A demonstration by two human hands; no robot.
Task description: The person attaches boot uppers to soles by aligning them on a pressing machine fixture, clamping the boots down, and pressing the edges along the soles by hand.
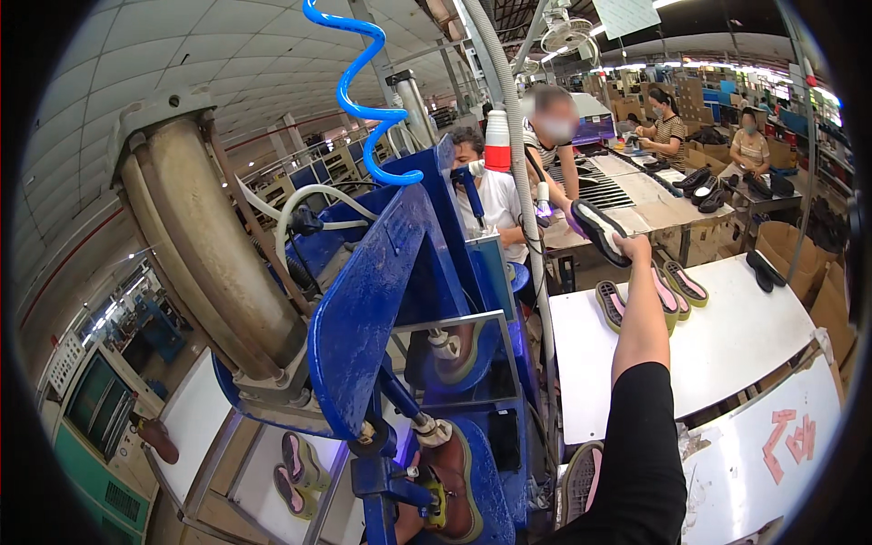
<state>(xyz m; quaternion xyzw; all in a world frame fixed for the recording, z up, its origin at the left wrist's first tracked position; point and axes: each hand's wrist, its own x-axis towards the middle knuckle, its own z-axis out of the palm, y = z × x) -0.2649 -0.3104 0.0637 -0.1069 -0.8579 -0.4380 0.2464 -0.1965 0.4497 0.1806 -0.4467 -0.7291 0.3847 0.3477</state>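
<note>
My right hand (634,249), at the end of a black-sleeved arm reaching far forward, grips the near end of a black shoe sole (599,231) with a pale inner face. A co-worker's hand is close to the sole's far end; whether it touches cannot be told. A brown shoe (454,481) with an olive sole sits in the blue press (372,309), under its metal arms. Beside that shoe, a bit of my left hand or forearm (409,523) shows behind the blue clamp; its fingers are hidden.
On the white table (581,391) lie several pink-lined olive soles (684,283) and a black pair (765,271). Another sole (581,481) lies by my right sleeve. Pink pieces (801,440) lie on the lower right board. More soles (305,461) sit left of the press. A blue coiled hose (368,113) hangs above.
</note>
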